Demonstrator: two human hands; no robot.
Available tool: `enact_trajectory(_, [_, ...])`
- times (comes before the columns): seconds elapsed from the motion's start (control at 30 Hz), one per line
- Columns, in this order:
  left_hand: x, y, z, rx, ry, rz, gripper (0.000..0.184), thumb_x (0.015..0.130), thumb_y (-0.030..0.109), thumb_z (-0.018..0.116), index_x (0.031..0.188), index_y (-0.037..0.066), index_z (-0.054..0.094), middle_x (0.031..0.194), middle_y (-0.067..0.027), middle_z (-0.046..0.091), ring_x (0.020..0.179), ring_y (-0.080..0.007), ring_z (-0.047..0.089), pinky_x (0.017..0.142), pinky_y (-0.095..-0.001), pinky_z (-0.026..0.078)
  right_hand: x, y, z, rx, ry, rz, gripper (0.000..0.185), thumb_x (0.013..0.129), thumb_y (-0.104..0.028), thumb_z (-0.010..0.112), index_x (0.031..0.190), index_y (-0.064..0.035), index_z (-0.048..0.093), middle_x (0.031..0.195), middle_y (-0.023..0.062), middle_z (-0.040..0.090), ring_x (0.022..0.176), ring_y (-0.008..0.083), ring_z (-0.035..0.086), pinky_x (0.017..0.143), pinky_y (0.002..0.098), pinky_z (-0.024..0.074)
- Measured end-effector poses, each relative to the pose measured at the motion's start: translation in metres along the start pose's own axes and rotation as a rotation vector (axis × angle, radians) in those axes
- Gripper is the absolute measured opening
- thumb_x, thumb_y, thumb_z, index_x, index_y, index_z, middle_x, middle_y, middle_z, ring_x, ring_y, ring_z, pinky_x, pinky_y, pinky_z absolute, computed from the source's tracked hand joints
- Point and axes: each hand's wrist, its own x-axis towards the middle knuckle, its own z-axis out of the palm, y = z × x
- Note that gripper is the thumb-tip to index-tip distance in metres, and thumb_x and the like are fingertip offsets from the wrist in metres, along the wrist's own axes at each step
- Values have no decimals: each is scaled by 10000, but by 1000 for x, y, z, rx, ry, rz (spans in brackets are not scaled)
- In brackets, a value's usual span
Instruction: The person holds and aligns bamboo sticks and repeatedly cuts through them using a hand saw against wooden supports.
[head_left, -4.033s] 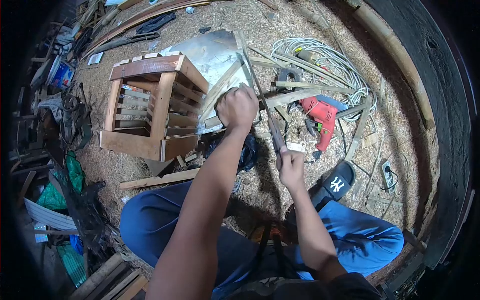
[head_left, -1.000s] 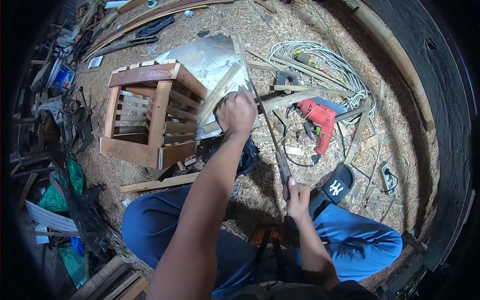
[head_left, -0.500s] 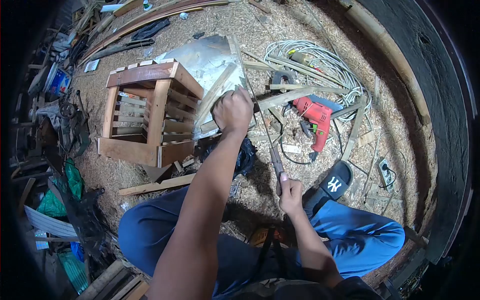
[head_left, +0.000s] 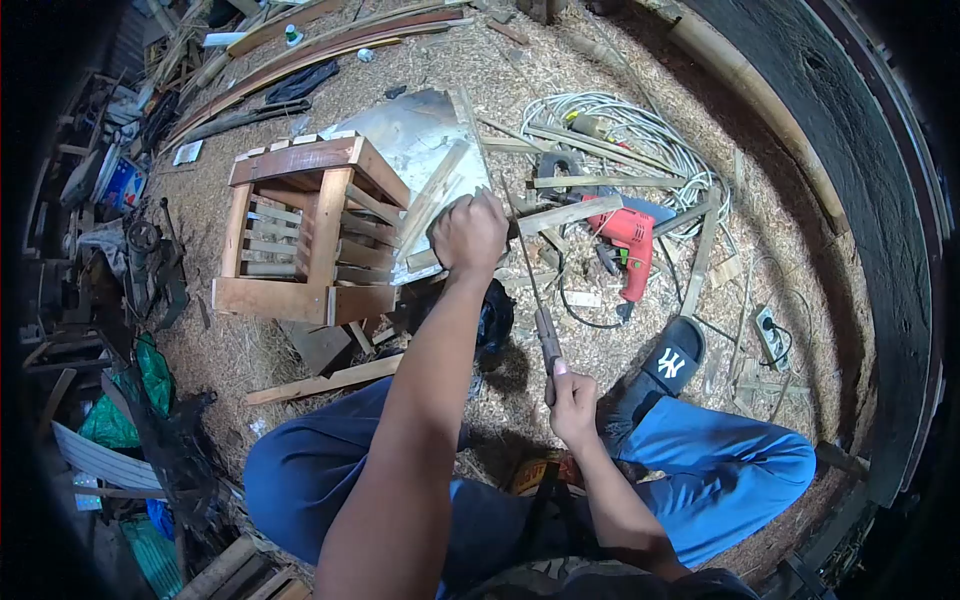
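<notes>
fingers of the left hand (head_left: pixel 470 235) curled tightly round a narrow, pale wooden strip (head_left: pixel 572 214) near a red, pistol-shaped drill (head_left: pixel 627 235), while the right hand (head_left: pixel 575 408) clasped a thin-bladed, brown-handled saw (head_left: pixel 545 325) across it.

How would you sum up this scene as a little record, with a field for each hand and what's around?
Left hand: closed over a pale, flat wooden strip
Right hand: grips the brown handle of a long, thin, dark blade
Blade position: crosses the strip just right of the left hand; contact unclear
Left of hands: box-shaped, slatted brown wooden frame
Right of hands: red power drill; beyond it, coiled pale cable
Ground: strewn with pale wood shavings
</notes>
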Motion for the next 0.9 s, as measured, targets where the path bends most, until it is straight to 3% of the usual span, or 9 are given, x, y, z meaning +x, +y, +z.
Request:
enact_trajectory(0.07, [2, 0, 1, 8, -8, -8, 412, 942, 248, 597, 616, 13, 689, 674, -190, 688, 593, -394, 677, 597, -487, 563, 9, 1, 3, -41, 27, 16, 642, 1091, -345, 445, 533, -35, 512, 490, -19, 443, 459, 89, 384, 464, 316, 289])
enact_trajectory(0.2, [4, -1, 3, 9, -35, -35, 415, 940, 251, 597, 608, 20, 691, 667, -192, 689, 595, -396, 683, 602, -490, 568, 28, 3, -4, -82, 4, 23, 619, 1080, -341, 507, 550, -22, 509, 503, -20, 455, 472, 74, 403, 449, 311, 307])
enact_trajectory(0.57, [5, 0, 2, -26, -74, -33, 386, 945, 231, 589, 640, 25, 707, 702, -181, 699, 611, -397, 680, 609, -497, 560, -2, 10, -16, -134, 10, 58, 601, 1078, -271, 506, 537, -15, 461, 508, -34, 434, 480, 62, 378, 451, 313, 279])
enact_trajectory(0.7, [4, -1, 0, -22, -79, -28, 409, 958, 252, 573, 646, 24, 709, 731, -189, 708, 627, -399, 685, 619, -497, 562, -6, -2, -18, 2, 9, 69, 616, 1086, -276, 493, 523, -29, 455, 499, -36, 434, 466, 63, 372, 443, 311, 283])
enact_trajectory(0.9, [5, 3, -5, -32, -126, -69, 415, 961, 262, 564, 660, 17, 711, 760, -202, 714, 670, -410, 696, 671, -507, 568, -6, -19, -21, -125, 7, 81, 610, 1084, -287, 498, 530, -30, 473, 491, -26, 440, 449, 69, 379, 436, 315, 289])
